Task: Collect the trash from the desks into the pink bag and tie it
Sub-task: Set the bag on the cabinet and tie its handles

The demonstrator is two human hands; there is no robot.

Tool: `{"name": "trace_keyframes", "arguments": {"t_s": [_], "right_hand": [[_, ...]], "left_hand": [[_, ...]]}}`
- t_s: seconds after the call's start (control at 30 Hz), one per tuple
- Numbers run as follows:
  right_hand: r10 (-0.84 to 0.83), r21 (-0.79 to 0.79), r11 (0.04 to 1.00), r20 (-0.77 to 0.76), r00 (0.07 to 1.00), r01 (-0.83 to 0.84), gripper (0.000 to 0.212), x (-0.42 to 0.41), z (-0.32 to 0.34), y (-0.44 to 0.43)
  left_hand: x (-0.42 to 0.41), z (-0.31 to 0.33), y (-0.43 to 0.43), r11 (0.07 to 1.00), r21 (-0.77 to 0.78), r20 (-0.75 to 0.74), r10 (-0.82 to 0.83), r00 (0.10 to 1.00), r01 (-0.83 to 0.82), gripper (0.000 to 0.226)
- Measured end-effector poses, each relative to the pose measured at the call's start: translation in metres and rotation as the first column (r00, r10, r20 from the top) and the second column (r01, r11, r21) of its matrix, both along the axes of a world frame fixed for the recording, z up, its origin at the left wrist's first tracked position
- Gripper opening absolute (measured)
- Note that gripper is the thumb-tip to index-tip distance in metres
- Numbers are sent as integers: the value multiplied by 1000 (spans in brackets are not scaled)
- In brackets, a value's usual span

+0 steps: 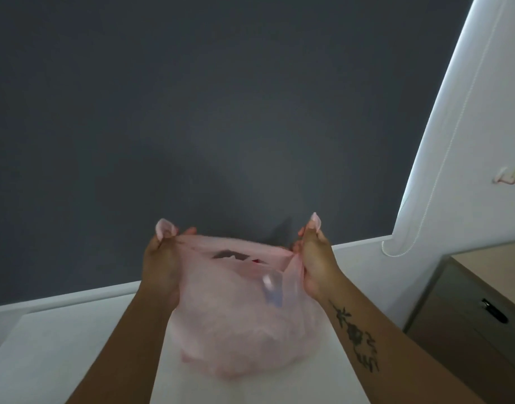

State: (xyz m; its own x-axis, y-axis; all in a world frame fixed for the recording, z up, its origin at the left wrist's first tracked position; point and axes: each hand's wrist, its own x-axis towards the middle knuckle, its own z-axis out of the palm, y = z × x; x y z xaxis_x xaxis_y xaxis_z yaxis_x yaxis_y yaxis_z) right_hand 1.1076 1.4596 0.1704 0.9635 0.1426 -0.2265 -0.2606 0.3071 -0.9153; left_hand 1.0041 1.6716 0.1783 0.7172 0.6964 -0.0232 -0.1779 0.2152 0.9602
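Pink bag (238,325) rests on the white desk (75,345), already filled; left hand (160,258) and right hand (314,258) each pinch a handle, knot not yet tied

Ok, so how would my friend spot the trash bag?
Find the white desk below the dark grey wall. Over it, the left hand and the right hand stretch the pink bag open by its top edges. Unlike the brown cabinet beside it, it is thin and see-through.
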Motion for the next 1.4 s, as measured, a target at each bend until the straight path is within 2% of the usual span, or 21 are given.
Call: {"name": "trace_keyframes", "arguments": {"t_s": [0.07, 0.13, 0.2, 0.27, 0.37, 0.47, 0.53, 0.6, 0.63, 0.73, 0.8, 0.83, 0.9, 0.93, 1.0, 1.07, 1.17, 1.23, 1.3, 1.33, 1.4], "right_hand": [[-17, 9, 1000, -47, 999, 17, 50, -3, 0, 2], [58, -29, 998, -85, 995, -61, 41, -5, 0, 6], [194, -109, 974, -68, 979, -200, 24, -8, 1, 10], [264, -142, 954, -31, 964, -265, 23, -11, 0, 10], [201, -134, 972, 31, 979, -195, 28, -12, -5, 4], [93, -148, 985, 45, 995, -85, 35, -13, -10, 3], [3, -129, 992, 23, 1000, 0, 33, -12, -13, 5], [-9, -45, 999, -37, 999, 8, 31, -12, -11, 8], [15, -25, 1000, -58, 998, -17, 29, -11, -10, 9], [180, -96, 978, -45, 983, -183, 18, -10, -11, 11], [229, -144, 963, -15, 973, -229, 20, -11, -12, 9], [223, -131, 967, 7, 975, -220, 24, -11, -14, 7], [191, -15, 982, 26, 981, -191, 30, -10, -17, 5], [177, 25, 984, 27, 984, -178, 30, -11, -18, 5], [100, -36, 994, 27, 995, -99, 33, -10, -19, 6], [3, -131, 991, 31, 1000, 1, 37, -10, -22, 10], [34, -197, 980, 39, 999, -26, 38, -11, -27, 16], [160, -176, 972, 24, 987, -153, 26, -12, -25, 18], [255, -130, 959, 10, 967, -252, 10, -15, -23, 17], [259, -114, 960, 16, 966, -256, 11, -16, -23, 16], [185, -46, 982, 49, 982, -183, 18, -17, -28, 14]], "left_hand": [[2, -6, -2, 999, -27, 10, 24, 1000, -24, 30], [6, -11, -5, 996, -72, 12, 50, 999, -49, 37], [6, -13, -9, 985, -172, 15, 3, 1000, 0, 32], [5, -11, -12, 976, -200, -20, -92, 996, 86, 34], [3, -10, -14, 987, -9, -192, -158, 969, 160, 37], [-3, -16, -17, 979, 128, -166, -134, 977, 156, 31], [-6, -18, -18, 990, 104, -129, -78, 989, 91, 34], [-5, -19, -21, 995, 79, -124, -48, 991, 58, 45], [-3, -18, -25, 996, 68, -116, -55, 992, 63, 48], [0, -13, -36, 992, -19, -62, -127, 990, 126, 45], [-3, -10, -38, 965, -140, -48, -229, 972, 220, 42], [-5, -11, -37, 955, -140, -81, -273, 959, 261, 46], [-8, -15, -38, 964, -6, -202, -263, 943, 267, 47], [-9, -18, -40, 971, 57, -215, -216, 952, 233, 42], [-9, -20, -43, 983, 79, -134, -151, 979, 163, 34], [-6, -19, -44, 986, 165, -111, -14, 994, 32, 32], [-1, -24, -53, 935, 347, -66, 106, 992, -76, 37], [3, -28, -56, 949, 309, -95, 97, 991, -64, 43], [4, -29, -53, 984, 175, -147, -16, 989, 42, 61], [3, -30, -50, 984, 146, -139, -82, 987, 102, 66], [1, -33, -45, 939, 297, -167, -126, 978, 172, 67]]}}
